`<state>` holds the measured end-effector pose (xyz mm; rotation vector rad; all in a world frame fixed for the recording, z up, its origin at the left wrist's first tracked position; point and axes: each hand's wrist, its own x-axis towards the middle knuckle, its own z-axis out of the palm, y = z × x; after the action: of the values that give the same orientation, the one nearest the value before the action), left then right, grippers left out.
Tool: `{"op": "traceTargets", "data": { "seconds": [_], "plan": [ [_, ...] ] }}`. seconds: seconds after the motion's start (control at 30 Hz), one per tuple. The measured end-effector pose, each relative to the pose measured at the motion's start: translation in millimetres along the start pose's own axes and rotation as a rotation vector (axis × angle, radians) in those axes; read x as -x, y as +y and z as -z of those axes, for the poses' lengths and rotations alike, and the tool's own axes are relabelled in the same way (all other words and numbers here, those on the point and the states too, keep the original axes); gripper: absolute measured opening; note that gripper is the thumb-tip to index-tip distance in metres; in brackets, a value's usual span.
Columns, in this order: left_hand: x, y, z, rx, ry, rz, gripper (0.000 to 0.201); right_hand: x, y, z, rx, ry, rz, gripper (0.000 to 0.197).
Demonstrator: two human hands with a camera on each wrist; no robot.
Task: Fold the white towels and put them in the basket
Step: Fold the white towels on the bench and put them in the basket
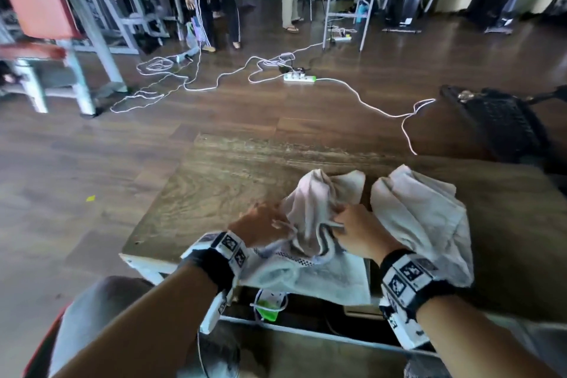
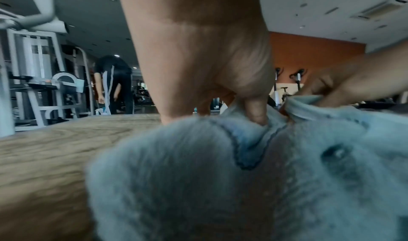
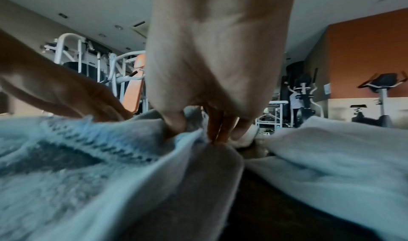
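Both the left hand [image 1: 260, 225] and right hand [image 1: 357, 232] pinch the crumpled towel [image 1: 310, 212] at the table's [image 1: 214, 169] near edge, so (no basket in view) a lopsided pull may drag its overhanging part off or snag the second towel [image 1: 423, 209] beside it.

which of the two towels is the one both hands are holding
The left towel, bunched up at the table's near edge: the left hand and right hand both pinch its folds. The right towel lies beside it, untouched.

A wood-grain table [image 1: 214, 181] bears two crumpled white towels [image 1: 319, 193], side by side.
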<state>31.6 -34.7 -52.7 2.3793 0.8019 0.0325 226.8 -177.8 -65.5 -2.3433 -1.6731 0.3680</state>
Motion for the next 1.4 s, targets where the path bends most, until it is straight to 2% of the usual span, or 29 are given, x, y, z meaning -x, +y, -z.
{"op": "traceTargets", "data": {
  "seconds": [0.07, 0.13, 0.17, 0.23, 0.27, 0.33, 0.4, 0.47, 0.53, 0.6, 0.7, 0.77, 0.83, 0.9, 0.97, 1.03, 1.1, 1.17, 1.27, 1.4],
  "plan": [
    [-17.7, -0.7, -7.1, -0.112, 0.013, -0.038, 0.025, -14.5, -4.9, -3.8, -0.026, -0.013, 0.001, 0.019],
    [-40.3, 4.1, -0.5, -0.196, 0.018, -0.09, 0.028, -31.7, -9.0, 8.5, -0.022, -0.023, 0.002, 0.021],
    [-52.9, 5.2, 9.7, -0.22, 0.062, -0.103, 0.029, -44.2, -8.4, 21.0, -0.033, -0.007, -0.026, 0.021],
    [-79.1, 7.8, 41.0, -0.187, 0.228, -0.098, 0.039, -76.7, -0.3, 51.8, -0.072, 0.128, -0.058, 0.022],
    [-89.8, 9.6, 59.8, -0.171, 0.347, -0.092, 0.045, -94.1, 4.0, 68.5, -0.107, 0.226, -0.026, 0.019],
    [-109.5, 11.8, 95.0, -0.121, 0.564, -0.097, 0.043, -123.1, 7.2, 103.0, -0.17, 0.345, 0.064, 0.015],
    [-120.5, 17.9, 126.7, -0.085, 0.656, -0.102, 0.034, -143.5, 11.7, 134.4, -0.172, 0.416, 0.098, 0.02],
    [-128.0, 15.8, 156.6, -0.088, 0.709, -0.061, 0.023, -155.7, 21.4, 162.4, -0.123, 0.473, -0.013, 0.022],
    [-131.2, 5.1, 181.7, -0.07, 0.751, 0.027, 0.021, -160.3, 34.4, 180.0, -0.08, 0.533, -0.133, 0.017],
    [-131.9, -3.3, 197.2, 0.034, 0.752, 0.105, 0.024, -163.6, 42.5, 182.9, -0.047, 0.561, -0.155, 0.022],
    [-136.6, -3.0, 200.9, 0.155, 0.706, 0.129, 0.018, -166.4, 44.4, 176.5, 0.014, 0.559, -0.193, 0.017],
    [-141.1, 2.0, 196.0, 0.373, 0.674, 0.151, 0.014, -169.5, 45.6, 170.0, -0.001, 0.518, -0.238, 0.023],
    [-147.2, 3.3, 191.8, 0.518, 0.664, 0.154, 0.013, -172.4, 45.9, 167.1, -0.056, 0.511, -0.27, 0.035],
    [-152.7, 1.9, 189.5, 0.539, 0.706, 0.106, 0.01, -173.8, 46.6, 167.1, -0.112, 0.533, -0.274, 0.032],
    [-156.5, -1.1, 188.7, 0.464, 0.778, 0.056, 0.01, -171.7, 45.8, 165.5, -0.13, 0.595, -0.249, 0.019],
    [-153.6, -4.3, 183.1, 0.364, 0.831, 0.049, 0.011, -165.1, 44.9, 162.5, -0.124, 0.678, -0.205, 0.023],
    [-145.3, -9.2, 171.7, 0.341, 0.811, 0.064, 0.014, -155.8, 45.2, 157.9, -0.126, 0.67, -0.208, 0.025],
    [-133.9, -20.9, 158.2, 0.31, 0.758, 0.063, 0.015, -143.3, 48.3, 151.0, -0.112, 0.534, -0.243, 0.017],
    [-103.1, -38.6, 139.2, 0.185, 0.63, 0.113, 0.019, -113.6, 53.1, 135.5, -0.104, 0.37, -0.219, 0.018],
    [-48.8, -40.7, 116.7, 0.099, 0.563, 0.094, 0.022, -64.6, 51.4, 107.7, -0.096, 0.233, -0.098, 0.042]
  ]
}}
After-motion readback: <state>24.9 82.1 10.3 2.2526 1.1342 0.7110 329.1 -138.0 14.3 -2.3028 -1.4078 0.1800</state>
